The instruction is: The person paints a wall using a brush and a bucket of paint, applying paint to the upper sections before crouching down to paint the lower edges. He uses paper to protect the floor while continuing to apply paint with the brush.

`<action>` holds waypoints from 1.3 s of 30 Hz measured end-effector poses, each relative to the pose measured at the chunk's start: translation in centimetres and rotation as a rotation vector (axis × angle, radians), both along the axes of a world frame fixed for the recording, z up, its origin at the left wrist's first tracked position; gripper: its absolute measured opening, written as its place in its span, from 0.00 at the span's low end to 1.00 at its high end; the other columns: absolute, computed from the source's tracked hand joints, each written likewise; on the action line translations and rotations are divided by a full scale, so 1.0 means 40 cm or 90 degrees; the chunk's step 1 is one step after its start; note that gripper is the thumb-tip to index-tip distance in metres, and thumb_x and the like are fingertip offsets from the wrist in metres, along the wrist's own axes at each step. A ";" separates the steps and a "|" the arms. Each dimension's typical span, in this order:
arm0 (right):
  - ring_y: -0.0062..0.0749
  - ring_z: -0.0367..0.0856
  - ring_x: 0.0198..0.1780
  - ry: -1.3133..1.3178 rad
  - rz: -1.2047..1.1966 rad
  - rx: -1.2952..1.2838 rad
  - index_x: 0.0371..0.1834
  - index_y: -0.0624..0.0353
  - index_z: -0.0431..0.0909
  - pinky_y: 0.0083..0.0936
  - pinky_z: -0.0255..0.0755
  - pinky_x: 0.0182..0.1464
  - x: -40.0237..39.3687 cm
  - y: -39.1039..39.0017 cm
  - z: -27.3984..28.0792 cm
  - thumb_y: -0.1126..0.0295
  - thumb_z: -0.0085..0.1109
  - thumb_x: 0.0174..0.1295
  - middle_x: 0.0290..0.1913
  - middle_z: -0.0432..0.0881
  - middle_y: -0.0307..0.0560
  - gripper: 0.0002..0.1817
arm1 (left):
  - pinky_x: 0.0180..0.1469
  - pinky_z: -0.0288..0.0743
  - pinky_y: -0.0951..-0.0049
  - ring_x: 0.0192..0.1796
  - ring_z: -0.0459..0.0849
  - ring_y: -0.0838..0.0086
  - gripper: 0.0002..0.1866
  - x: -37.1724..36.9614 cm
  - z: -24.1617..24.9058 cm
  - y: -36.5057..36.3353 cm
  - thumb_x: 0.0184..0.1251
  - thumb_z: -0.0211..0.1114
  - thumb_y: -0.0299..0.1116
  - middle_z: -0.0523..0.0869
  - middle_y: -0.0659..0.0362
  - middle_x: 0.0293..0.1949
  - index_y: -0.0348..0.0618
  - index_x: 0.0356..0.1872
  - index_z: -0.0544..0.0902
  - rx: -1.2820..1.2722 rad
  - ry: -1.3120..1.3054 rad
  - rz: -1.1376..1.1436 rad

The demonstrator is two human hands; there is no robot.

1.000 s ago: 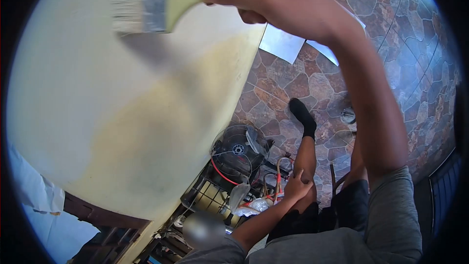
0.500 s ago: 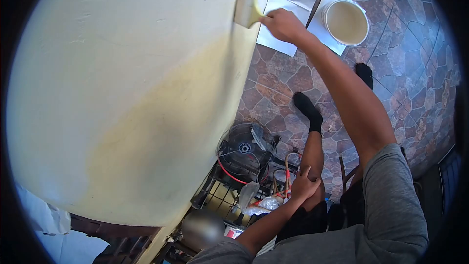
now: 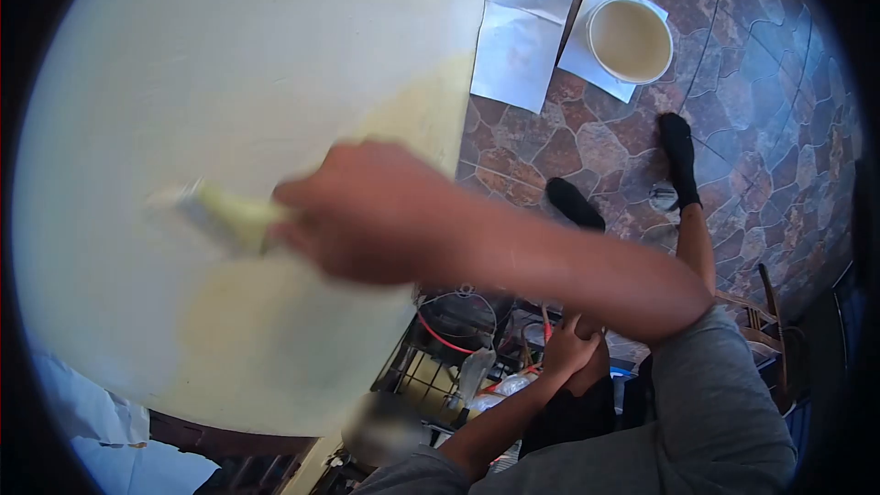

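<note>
My right hand (image 3: 367,211), blurred by motion, is closed round the yellow handle of a paintbrush (image 3: 229,215). The brush points left and is in front of the pale wall (image 3: 119,266); blur hides whether its bristles touch. A cream-yellow painted patch (image 3: 229,321) shows below the brush, partly behind my forearm, and stretches up along the wall's right edge. White surface lies to the left and above. My left hand (image 3: 570,353) rests on my knee, fingers laid over it, holding no tool.
A white bucket of cream paint (image 3: 631,41) stands on paper on the stone-patterned floor (image 3: 596,151). More paper sheets (image 3: 518,46) lie by the wall. Beneath my right forearm are a fan (image 3: 449,321) and a wire rack (image 3: 417,376). A wooden chair (image 3: 765,321) is at right.
My right hand has swept the paintbrush from the wall's upper right edge down and left across the wall. One foot at right has shifted. My left hand stays on the knee.
</note>
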State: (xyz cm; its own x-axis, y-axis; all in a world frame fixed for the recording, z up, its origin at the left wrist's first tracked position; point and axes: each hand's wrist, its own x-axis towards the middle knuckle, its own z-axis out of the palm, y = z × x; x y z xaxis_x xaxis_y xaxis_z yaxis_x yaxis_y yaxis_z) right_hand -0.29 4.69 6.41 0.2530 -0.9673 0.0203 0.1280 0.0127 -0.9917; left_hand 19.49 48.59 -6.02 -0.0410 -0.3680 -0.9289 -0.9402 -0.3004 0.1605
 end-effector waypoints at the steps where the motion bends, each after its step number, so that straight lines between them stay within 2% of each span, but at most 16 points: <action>1: 0.58 0.85 0.40 0.002 -0.025 0.019 0.42 0.61 0.85 0.46 0.78 0.47 0.020 -0.016 -0.080 0.55 0.56 0.69 0.33 0.86 0.59 0.18 | 0.60 0.78 0.50 0.60 0.81 0.42 0.38 -0.062 0.056 -0.076 0.59 0.67 0.53 0.77 0.38 0.63 0.51 0.70 0.72 0.001 -0.098 -0.031; 4: 0.54 0.85 0.41 0.023 -0.062 0.063 0.50 0.59 0.85 0.42 0.77 0.48 0.031 -0.038 -0.346 0.51 0.56 0.71 0.38 0.86 0.61 0.22 | 0.62 0.76 0.49 0.63 0.79 0.44 0.38 -0.085 0.065 -0.125 0.58 0.69 0.52 0.74 0.40 0.67 0.53 0.71 0.71 0.060 -0.131 -0.043; 10: 0.57 0.85 0.45 0.319 -0.085 0.267 0.49 0.63 0.85 0.45 0.77 0.50 -0.001 0.040 -0.818 0.52 0.54 0.71 0.42 0.87 0.63 0.23 | 0.62 0.76 0.52 0.61 0.80 0.44 0.35 -0.063 0.047 -0.151 0.58 0.71 0.50 0.78 0.41 0.63 0.54 0.68 0.75 0.036 -0.145 -0.049; 13: 0.56 0.84 0.53 0.364 -0.071 0.487 0.47 0.65 0.85 0.44 0.78 0.54 -0.019 0.019 -0.838 0.54 0.52 0.67 0.50 0.85 0.64 0.23 | 0.61 0.77 0.53 0.61 0.81 0.44 0.35 -0.057 0.040 -0.169 0.59 0.71 0.50 0.78 0.42 0.63 0.56 0.68 0.75 0.036 -0.135 -0.056; 16: 0.56 0.84 0.52 0.285 -0.068 0.394 0.43 0.67 0.85 0.43 0.79 0.52 -0.002 -0.043 -0.789 0.56 0.53 0.65 0.51 0.85 0.64 0.22 | 0.61 0.77 0.52 0.60 0.81 0.43 0.34 -0.055 0.039 -0.179 0.59 0.71 0.50 0.78 0.42 0.62 0.56 0.68 0.75 0.037 -0.144 -0.056; 19: 0.54 0.86 0.50 0.367 -0.054 0.236 0.40 0.49 0.89 0.44 0.80 0.55 -0.024 -0.058 -0.561 0.61 0.48 0.66 0.46 0.86 0.54 0.16 | 0.60 0.77 0.51 0.60 0.81 0.43 0.34 -0.048 0.038 -0.183 0.59 0.70 0.52 0.79 0.41 0.61 0.55 0.68 0.75 0.035 -0.123 -0.056; 20: 0.60 0.84 0.43 0.284 -0.151 0.186 0.40 0.66 0.86 0.46 0.78 0.51 -0.017 -0.041 -0.517 0.55 0.54 0.70 0.39 0.85 0.65 0.22 | 0.60 0.77 0.51 0.60 0.81 0.43 0.34 -0.053 0.043 -0.194 0.59 0.70 0.52 0.79 0.41 0.61 0.55 0.68 0.75 0.032 -0.108 -0.051; 21: 0.59 0.85 0.47 0.261 -0.109 0.213 0.38 0.58 0.88 0.48 0.79 0.52 -0.028 -0.039 -0.443 0.59 0.54 0.65 0.40 0.86 0.61 0.16 | 0.60 0.77 0.51 0.60 0.81 0.43 0.35 -0.057 0.046 -0.212 0.59 0.68 0.53 0.78 0.41 0.62 0.55 0.68 0.75 0.062 -0.122 -0.063; 25: 0.61 0.85 0.41 0.048 0.001 0.183 0.38 0.61 0.86 0.49 0.78 0.50 -0.128 0.011 -0.101 0.58 0.57 0.66 0.36 0.85 0.63 0.17 | 0.59 0.78 0.49 0.59 0.82 0.43 0.35 -0.040 0.038 -0.194 0.59 0.67 0.55 0.78 0.41 0.62 0.54 0.68 0.75 0.088 -0.128 -0.079; 28: 0.60 0.85 0.42 0.024 0.069 0.090 0.38 0.61 0.86 0.48 0.78 0.50 -0.158 -0.023 -0.038 0.57 0.57 0.66 0.36 0.85 0.63 0.17 | 0.59 0.78 0.49 0.59 0.81 0.43 0.36 -0.051 0.029 -0.195 0.59 0.67 0.54 0.78 0.41 0.62 0.54 0.68 0.74 0.096 -0.121 -0.079; 31: 0.57 0.84 0.33 0.047 -0.069 0.027 0.42 0.60 0.86 0.45 0.77 0.40 -0.117 -0.072 -0.136 0.57 0.61 0.67 0.28 0.84 0.60 0.17 | 0.60 0.77 0.50 0.59 0.81 0.42 0.34 -0.055 0.037 -0.198 0.60 0.68 0.54 0.78 0.40 0.61 0.52 0.66 0.76 0.068 -0.119 -0.078; 33: 0.46 0.86 0.36 0.008 -0.086 0.022 0.45 0.60 0.87 0.38 0.77 0.42 -0.112 -0.141 -0.328 0.54 0.62 0.67 0.32 0.86 0.59 0.19 | 0.60 0.77 0.51 0.59 0.81 0.42 0.33 -0.060 0.043 -0.201 0.60 0.70 0.53 0.79 0.39 0.60 0.50 0.65 0.77 0.033 -0.117 -0.081; 34: 0.34 0.83 0.35 -0.002 -0.085 0.045 0.46 0.60 0.88 0.32 0.76 0.42 -0.121 -0.158 -0.424 0.52 0.62 0.68 0.33 0.87 0.52 0.20 | 0.60 0.77 0.51 0.59 0.81 0.42 0.33 -0.057 0.039 -0.198 0.60 0.70 0.53 0.79 0.39 0.60 0.50 0.65 0.77 0.029 -0.123 -0.079; 36: 0.26 0.76 0.32 0.029 -0.060 0.172 0.46 0.63 0.88 0.27 0.72 0.39 -0.164 -0.149 -0.541 0.53 0.60 0.69 0.29 0.83 0.45 0.22 | 0.59 0.78 0.49 0.60 0.81 0.41 0.35 -0.053 0.034 -0.191 0.60 0.66 0.56 0.76 0.39 0.64 0.53 0.67 0.75 0.055 -0.106 -0.067; 38: 0.25 0.71 0.30 0.099 -0.067 0.252 0.47 0.65 0.87 0.26 0.69 0.36 -0.168 -0.128 -0.659 0.50 0.61 0.68 0.26 0.78 0.43 0.25 | 0.58 0.79 0.50 0.59 0.81 0.41 0.35 -0.056 0.033 -0.191 0.60 0.66 0.56 0.76 0.39 0.63 0.52 0.67 0.75 0.044 -0.105 -0.062; 39: 0.44 0.85 0.41 0.160 -0.070 0.279 0.51 0.67 0.85 0.38 0.76 0.48 -0.158 -0.120 -0.729 0.44 0.57 0.65 0.40 0.87 0.59 0.31 | 0.58 0.79 0.50 0.59 0.81 0.41 0.35 -0.055 0.030 -0.186 0.60 0.66 0.56 0.76 0.38 0.63 0.52 0.67 0.75 0.038 -0.098 -0.066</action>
